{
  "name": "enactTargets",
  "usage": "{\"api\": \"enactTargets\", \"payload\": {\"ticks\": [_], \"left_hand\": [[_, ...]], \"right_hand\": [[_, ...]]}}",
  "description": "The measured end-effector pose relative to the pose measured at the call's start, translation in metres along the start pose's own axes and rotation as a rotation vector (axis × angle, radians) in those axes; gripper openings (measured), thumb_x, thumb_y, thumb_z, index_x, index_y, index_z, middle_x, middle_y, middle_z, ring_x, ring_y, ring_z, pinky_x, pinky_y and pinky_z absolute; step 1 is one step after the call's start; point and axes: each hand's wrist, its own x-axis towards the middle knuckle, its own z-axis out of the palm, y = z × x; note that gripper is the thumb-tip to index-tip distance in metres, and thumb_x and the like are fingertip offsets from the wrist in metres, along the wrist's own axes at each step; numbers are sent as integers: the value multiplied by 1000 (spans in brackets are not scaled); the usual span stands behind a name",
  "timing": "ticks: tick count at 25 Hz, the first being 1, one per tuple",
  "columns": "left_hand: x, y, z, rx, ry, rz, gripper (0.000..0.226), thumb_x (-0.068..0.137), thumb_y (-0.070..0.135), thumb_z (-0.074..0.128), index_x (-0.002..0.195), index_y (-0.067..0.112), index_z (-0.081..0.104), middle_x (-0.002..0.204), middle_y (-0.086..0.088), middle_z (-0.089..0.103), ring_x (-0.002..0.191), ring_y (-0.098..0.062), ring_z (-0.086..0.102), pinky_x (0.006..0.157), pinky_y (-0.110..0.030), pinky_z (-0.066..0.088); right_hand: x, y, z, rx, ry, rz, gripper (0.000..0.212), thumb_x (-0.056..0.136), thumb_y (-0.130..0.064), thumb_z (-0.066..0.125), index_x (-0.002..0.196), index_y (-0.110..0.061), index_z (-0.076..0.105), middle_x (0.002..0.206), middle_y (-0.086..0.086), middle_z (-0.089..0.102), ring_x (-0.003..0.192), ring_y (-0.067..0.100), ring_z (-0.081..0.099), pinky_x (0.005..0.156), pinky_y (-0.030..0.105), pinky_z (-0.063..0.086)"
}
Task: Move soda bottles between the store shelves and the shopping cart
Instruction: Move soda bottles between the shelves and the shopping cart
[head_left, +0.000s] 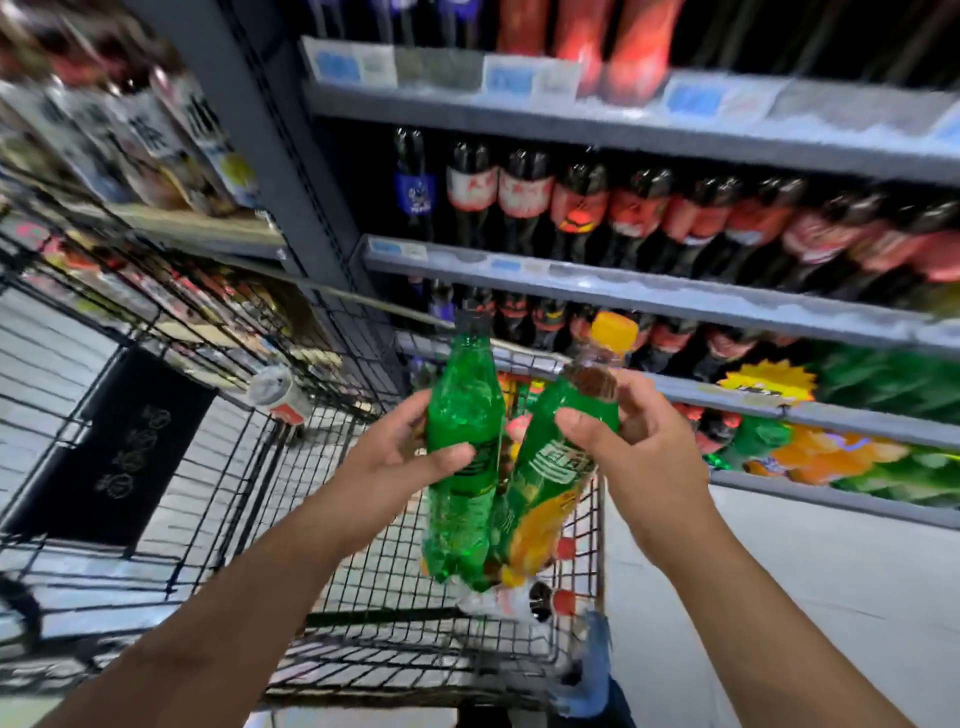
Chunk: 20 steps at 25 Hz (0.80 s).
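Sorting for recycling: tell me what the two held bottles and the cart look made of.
Green bottle: likely translucent green plastic, glossy; light shows through it.
Orange-capped bottle: probably clear plastic, dark drink visible at the neck, under a printed label.
Cart: seemingly metal wire, dark-coated; thin rigid grid.

Green bottle (462, 457), dark cap; green-orange bottle (550, 467), yellow cap; black cart (363, 597).

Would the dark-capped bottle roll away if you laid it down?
Probably: the dark-capped bottle is round and smooth. It looks full, so likely heavy for its size. Its thin plastic may dent slightly under the left hand.
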Motion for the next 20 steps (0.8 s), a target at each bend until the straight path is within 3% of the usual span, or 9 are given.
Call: {"api": "enactTargets", "payload": {"ticks": [2, 4, 7, 10, 13, 15, 17, 20], "left_hand": [[4, 25, 24, -37, -18, 52, 49, 76, 34, 80, 123, 38, 66, 125, 5, 71, 117, -9, 65, 85, -15, 53], [4, 46, 49, -67, -39, 90, 53, 76, 31, 80, 126, 34, 64, 126, 4, 71, 119, -11, 64, 87, -17, 53], [0, 67, 90, -81, -88, 170, 53, 74, 34, 82, 123, 40, 63, 127, 3, 70, 119, -13, 65, 89, -22, 54], [-4, 82, 144, -87, -125, 238, 48, 78, 34, 79, 122, 42, 62, 124, 4, 70, 116, -10, 66, 87, -18, 54], [-1, 94, 203, -85, -146, 265, 48, 81, 41, 76, 126, 41, 60, 127, 0, 69, 119, -16, 65, 90, -24, 53], [5, 103, 247, -68, -149, 286, 49, 83, 47, 74, 128, 41, 58, 129, 2, 69, 119, -17, 65, 90, -23, 54], [10, 110, 293, -108, -151, 284, 54, 82, 50, 77, 130, 37, 58, 130, -3, 69, 118, -22, 67, 87, -27, 56], [23, 125, 363, -142, -135, 314, 63, 72, 58, 83, 128, 37, 61, 130, -6, 68, 118, -26, 67, 86, -33, 57]], "right_hand": [[-7, -27, -14, 29, 31, -45, 32, 71, -48, 82, 93, -65, 68, 98, -33, 72, 92, -12, 67, 76, 12, 51], [-15, -44, -33, 73, 38, -75, 28, 75, -49, 77, 101, -58, 70, 105, -28, 74, 97, -9, 69, 77, 14, 54], [-28, -63, -61, 99, 76, -51, 53, 68, -69, 64, 119, -54, 61, 122, -20, 71, 109, -1, 68, 86, 23, 54], [-39, -77, -96, 66, 138, -72, 49, 71, -78, 56, 118, -62, 56, 119, -22, 70, 111, 0, 66, 91, 28, 54], [-50, -88, -148, 66, 197, -82, 28, 79, -85, 50, 102, -70, 56, 103, -33, 70, 98, -13, 66, 83, 17, 53], [-60, -94, -196, 52, 141, -108, 34, 81, -76, 54, 110, -58, 56, 102, -23, 73, 94, -1, 71, 82, 28, 57], [-70, -102, -247, 37, 47, -113, 53, 75, -57, 71, 122, -43, 51, 104, -11, 76, 94, 9, 74, 76, 28, 60], [-84, -115, -326, -38, -44, -117, 70, 68, -31, 76, 127, -47, 41, 104, -10, 75, 93, 8, 73, 74, 25, 60]]}}
